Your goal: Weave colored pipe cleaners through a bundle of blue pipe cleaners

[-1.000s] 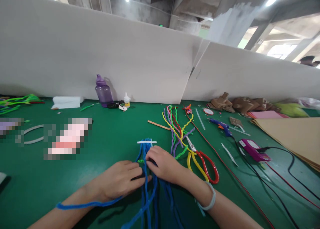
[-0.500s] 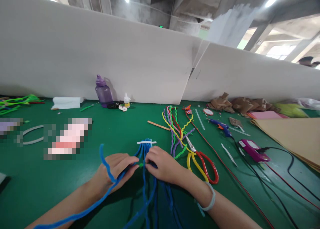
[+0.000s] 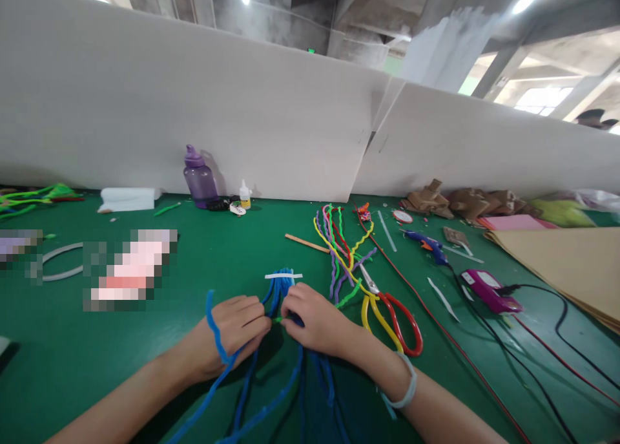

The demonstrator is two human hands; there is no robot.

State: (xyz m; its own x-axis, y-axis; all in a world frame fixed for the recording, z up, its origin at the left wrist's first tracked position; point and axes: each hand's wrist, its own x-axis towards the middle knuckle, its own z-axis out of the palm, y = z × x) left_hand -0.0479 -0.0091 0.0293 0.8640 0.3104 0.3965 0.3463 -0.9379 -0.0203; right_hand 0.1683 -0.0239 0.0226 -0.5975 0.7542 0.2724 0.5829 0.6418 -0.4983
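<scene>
A bundle of blue pipe cleaners [image 3: 279,289] lies in front of me, its folded top crossed by a thin white strip [image 3: 271,276]. The loose blue ends fan out below my hands. On the right side of the bundle, my right hand [image 3: 314,318] is closed, fingers curled round the blue strands. My left hand [image 3: 237,331] is pinched at the left side, with a blue strand passing by its palm and wrist. Between the fingertips of both hands a short bit of green pipe cleaner [image 3: 278,320] shows; its ends are hidden.
Scissors [image 3: 392,321] with red and yellow handles lie by my right forearm, near coloured wavy pipe cleaners [image 3: 341,253] and a wooden stick [image 3: 306,242]. Farther right are a blue glue gun [image 3: 429,245], a purple box [image 3: 490,291] and cords. A purple bottle [image 3: 200,180] stands behind.
My left hand's fingers have closed more and turned knuckles up at the green piece. Blue strands below have shifted, and the one over my left forearm has swung right. My right hand stays put.
</scene>
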